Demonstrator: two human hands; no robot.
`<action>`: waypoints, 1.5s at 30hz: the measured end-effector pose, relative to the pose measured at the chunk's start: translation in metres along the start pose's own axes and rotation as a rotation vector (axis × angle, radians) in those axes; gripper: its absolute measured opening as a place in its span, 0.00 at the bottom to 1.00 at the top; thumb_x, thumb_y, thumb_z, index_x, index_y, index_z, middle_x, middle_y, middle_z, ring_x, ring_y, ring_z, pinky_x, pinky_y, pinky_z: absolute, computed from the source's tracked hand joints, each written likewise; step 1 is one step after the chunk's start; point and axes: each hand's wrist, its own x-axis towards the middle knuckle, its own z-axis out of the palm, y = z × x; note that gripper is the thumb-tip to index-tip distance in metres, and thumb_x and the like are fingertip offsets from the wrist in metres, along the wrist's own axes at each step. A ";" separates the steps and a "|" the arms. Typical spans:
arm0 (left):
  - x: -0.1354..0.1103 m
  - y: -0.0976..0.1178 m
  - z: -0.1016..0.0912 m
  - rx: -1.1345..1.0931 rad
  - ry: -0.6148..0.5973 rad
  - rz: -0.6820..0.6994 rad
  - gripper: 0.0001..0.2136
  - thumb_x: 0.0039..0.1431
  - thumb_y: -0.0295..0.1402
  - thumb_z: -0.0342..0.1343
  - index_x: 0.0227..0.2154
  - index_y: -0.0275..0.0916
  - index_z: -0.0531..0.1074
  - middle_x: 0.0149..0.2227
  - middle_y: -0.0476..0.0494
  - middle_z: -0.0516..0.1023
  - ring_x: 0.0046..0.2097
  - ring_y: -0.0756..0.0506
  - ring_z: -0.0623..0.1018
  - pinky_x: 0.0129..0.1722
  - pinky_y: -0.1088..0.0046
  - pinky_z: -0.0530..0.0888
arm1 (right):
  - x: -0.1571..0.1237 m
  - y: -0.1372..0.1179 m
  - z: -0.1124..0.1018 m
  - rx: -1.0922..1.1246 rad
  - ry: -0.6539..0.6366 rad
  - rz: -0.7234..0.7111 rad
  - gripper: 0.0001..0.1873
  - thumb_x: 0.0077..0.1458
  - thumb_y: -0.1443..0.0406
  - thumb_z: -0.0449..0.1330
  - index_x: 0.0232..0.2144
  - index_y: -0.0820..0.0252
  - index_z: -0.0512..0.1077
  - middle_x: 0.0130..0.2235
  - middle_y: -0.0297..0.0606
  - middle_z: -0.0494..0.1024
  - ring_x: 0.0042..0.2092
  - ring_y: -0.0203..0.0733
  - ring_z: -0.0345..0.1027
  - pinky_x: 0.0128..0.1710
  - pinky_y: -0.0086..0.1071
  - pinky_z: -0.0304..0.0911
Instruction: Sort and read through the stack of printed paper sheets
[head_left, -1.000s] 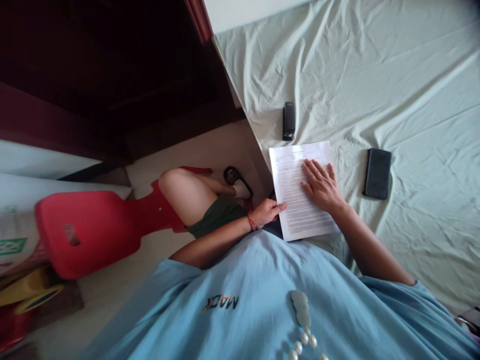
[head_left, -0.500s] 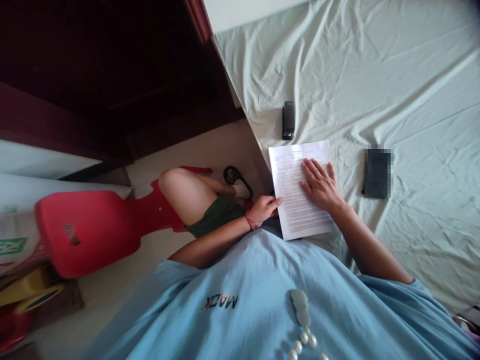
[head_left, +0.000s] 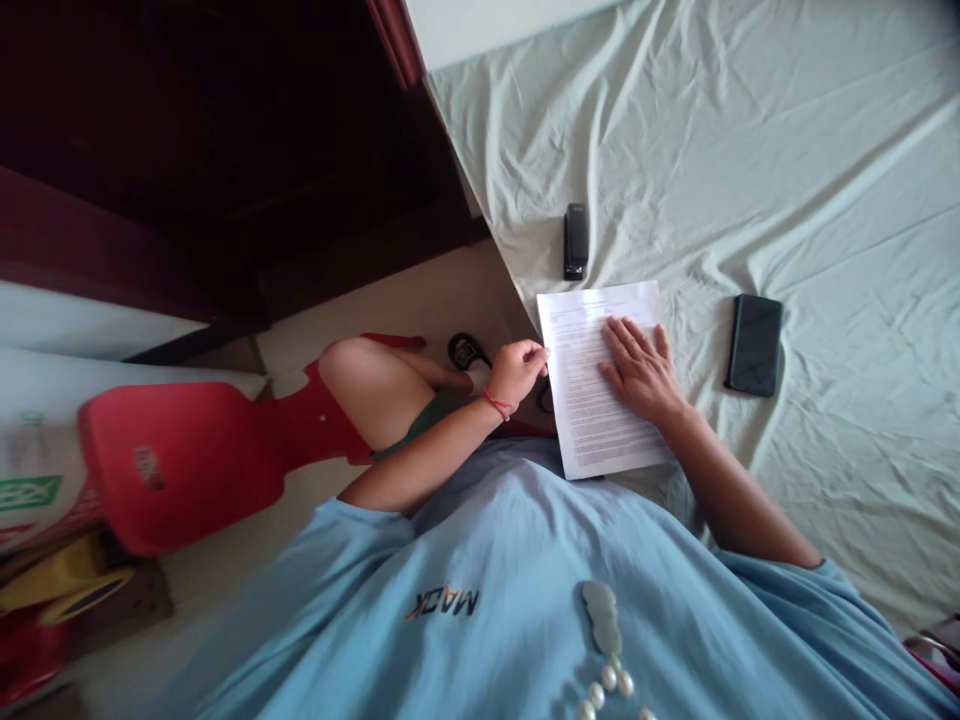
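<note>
A printed paper (head_left: 600, 440), perhaps more than one sheet, lies on the pale cloth, its near corner reaching my shirt. My right hand (head_left: 643, 375) rests flat on the upper right part of it, fingers stretched out. At the paper's left edge my left hand (head_left: 519, 375), with a red string on the wrist, is closed in a pinch; its fingertips meet the edge, and how much paper is between them is hard to see. A black stapler (head_left: 576, 242) stands just beyond the paper's top edge. To the right lies a dark phone (head_left: 754, 345).
The wrinkled pale green cloth (head_left: 847, 200) covers the surface, whose left edge runs close beside the paper. A red plastic chair (head_left: 187, 465) stands to the left. My bent leg (head_left: 371, 385) and a dark sandal (head_left: 466, 350) are below that edge.
My left hand has moved up along the paper's left edge, from its lower part to nearer the middle, and its fingers are more curled. The right hand and paper have stayed put.
</note>
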 end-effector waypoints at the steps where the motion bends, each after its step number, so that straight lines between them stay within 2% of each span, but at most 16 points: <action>1: 0.005 0.004 -0.001 0.013 0.011 0.006 0.11 0.64 0.36 0.61 0.27 0.39 0.77 0.21 0.50 0.76 0.23 0.51 0.69 0.27 0.74 0.65 | 0.000 0.000 0.000 0.001 0.001 -0.001 0.37 0.78 0.48 0.42 0.78 0.58 0.57 0.79 0.45 0.59 0.80 0.55 0.50 0.80 0.63 0.32; 6: 0.030 0.025 -0.008 0.035 0.010 -0.006 0.13 0.64 0.34 0.60 0.23 0.37 0.75 0.20 0.50 0.73 0.22 0.53 0.65 0.26 0.75 0.61 | 0.000 -0.002 -0.002 0.001 0.002 -0.009 0.36 0.78 0.50 0.43 0.79 0.58 0.57 0.79 0.46 0.59 0.80 0.55 0.50 0.79 0.64 0.33; 9: 0.044 0.038 -0.011 0.010 -0.034 -0.082 0.18 0.64 0.34 0.61 0.18 0.37 0.70 0.18 0.51 0.69 0.20 0.54 0.61 0.24 0.75 0.56 | 0.000 -0.003 -0.003 0.008 0.003 -0.009 0.36 0.78 0.50 0.44 0.79 0.57 0.56 0.79 0.46 0.59 0.80 0.56 0.51 0.79 0.65 0.34; 14: 0.063 0.052 -0.014 0.000 -0.057 -0.208 0.21 0.67 0.32 0.60 0.17 0.38 0.66 0.17 0.51 0.65 0.18 0.55 0.58 0.23 0.74 0.50 | 0.000 -0.003 -0.002 0.021 0.006 -0.005 0.36 0.78 0.50 0.43 0.78 0.59 0.58 0.78 0.47 0.59 0.80 0.56 0.51 0.79 0.64 0.33; 17: 0.068 0.054 -0.014 -0.002 -0.078 -0.238 0.22 0.66 0.29 0.60 0.15 0.38 0.64 0.16 0.51 0.63 0.18 0.56 0.56 0.23 0.73 0.49 | 0.000 -0.002 -0.001 0.030 0.001 0.000 0.36 0.78 0.50 0.43 0.78 0.60 0.59 0.78 0.47 0.59 0.80 0.55 0.50 0.79 0.63 0.32; 20: 0.067 0.051 -0.015 -0.072 -0.088 -0.244 0.20 0.67 0.28 0.59 0.17 0.37 0.66 0.17 0.51 0.66 0.17 0.57 0.55 0.22 0.73 0.47 | 0.003 -0.001 -0.005 0.050 -0.038 0.009 0.35 0.78 0.51 0.42 0.77 0.59 0.60 0.79 0.46 0.59 0.80 0.56 0.50 0.79 0.65 0.32; 23: 0.064 0.047 -0.016 -0.126 -0.093 -0.234 0.19 0.68 0.27 0.59 0.19 0.36 0.67 0.17 0.51 0.67 0.17 0.57 0.55 0.21 0.74 0.47 | 0.010 -0.003 -0.020 0.067 -0.042 0.020 0.32 0.78 0.53 0.42 0.75 0.57 0.65 0.77 0.45 0.64 0.79 0.57 0.52 0.78 0.67 0.34; 25: 0.063 0.045 -0.017 -0.134 -0.095 -0.217 0.19 0.68 0.28 0.59 0.18 0.36 0.67 0.17 0.52 0.66 0.17 0.57 0.56 0.21 0.74 0.48 | 0.020 -0.010 -0.034 0.069 0.005 0.012 0.31 0.77 0.54 0.43 0.71 0.58 0.70 0.73 0.48 0.70 0.77 0.60 0.57 0.77 0.66 0.41; 27: 0.061 0.043 -0.017 -0.122 -0.106 -0.197 0.20 0.67 0.29 0.60 0.17 0.37 0.67 0.16 0.52 0.66 0.17 0.57 0.57 0.21 0.74 0.49 | 0.034 -0.021 -0.048 0.075 0.024 -0.007 0.29 0.76 0.56 0.45 0.67 0.60 0.74 0.67 0.52 0.77 0.68 0.61 0.68 0.70 0.58 0.59; 29: 0.060 0.042 -0.017 -0.107 -0.122 -0.182 0.21 0.67 0.30 0.60 0.16 0.37 0.66 0.16 0.52 0.64 0.17 0.57 0.56 0.21 0.75 0.49 | 0.051 -0.035 -0.058 0.071 -0.012 0.037 0.28 0.75 0.60 0.45 0.66 0.61 0.75 0.61 0.53 0.81 0.56 0.58 0.78 0.55 0.49 0.71; 31: 0.059 0.042 -0.017 -0.104 -0.125 -0.176 0.22 0.67 0.29 0.59 0.15 0.37 0.65 0.16 0.52 0.63 0.17 0.56 0.56 0.21 0.74 0.49 | 0.070 -0.049 -0.061 0.034 -0.083 0.064 0.28 0.75 0.60 0.46 0.67 0.56 0.74 0.57 0.49 0.83 0.48 0.54 0.80 0.47 0.44 0.70; 34: 0.059 0.044 -0.015 -0.110 -0.112 -0.181 0.22 0.68 0.29 0.58 0.16 0.38 0.65 0.16 0.52 0.64 0.17 0.56 0.57 0.21 0.75 0.50 | 0.099 -0.064 -0.056 -0.003 -0.135 0.055 0.28 0.75 0.61 0.46 0.70 0.50 0.71 0.53 0.43 0.86 0.48 0.53 0.80 0.43 0.41 0.67; 37: 0.059 0.045 -0.013 -0.123 -0.093 -0.210 0.21 0.69 0.29 0.57 0.17 0.38 0.65 0.16 0.53 0.62 0.18 0.56 0.57 0.21 0.76 0.50 | 0.120 -0.073 -0.050 -0.045 -0.171 0.052 0.28 0.75 0.61 0.47 0.71 0.49 0.70 0.50 0.45 0.87 0.46 0.54 0.80 0.40 0.40 0.64; 41: 0.059 0.048 -0.011 -0.163 -0.083 -0.241 0.21 0.70 0.28 0.56 0.18 0.38 0.65 0.16 0.54 0.62 0.18 0.56 0.57 0.20 0.75 0.48 | 0.130 -0.077 -0.050 -0.113 -0.225 0.025 0.25 0.73 0.62 0.48 0.64 0.50 0.76 0.46 0.48 0.87 0.44 0.55 0.81 0.37 0.39 0.61; 45: 0.058 0.048 -0.011 -0.184 -0.082 -0.239 0.22 0.72 0.29 0.56 0.19 0.38 0.64 0.16 0.54 0.62 0.17 0.56 0.56 0.20 0.74 0.47 | 0.128 -0.078 -0.051 -0.130 -0.236 0.018 0.24 0.74 0.62 0.48 0.63 0.51 0.77 0.44 0.49 0.87 0.43 0.55 0.81 0.36 0.39 0.61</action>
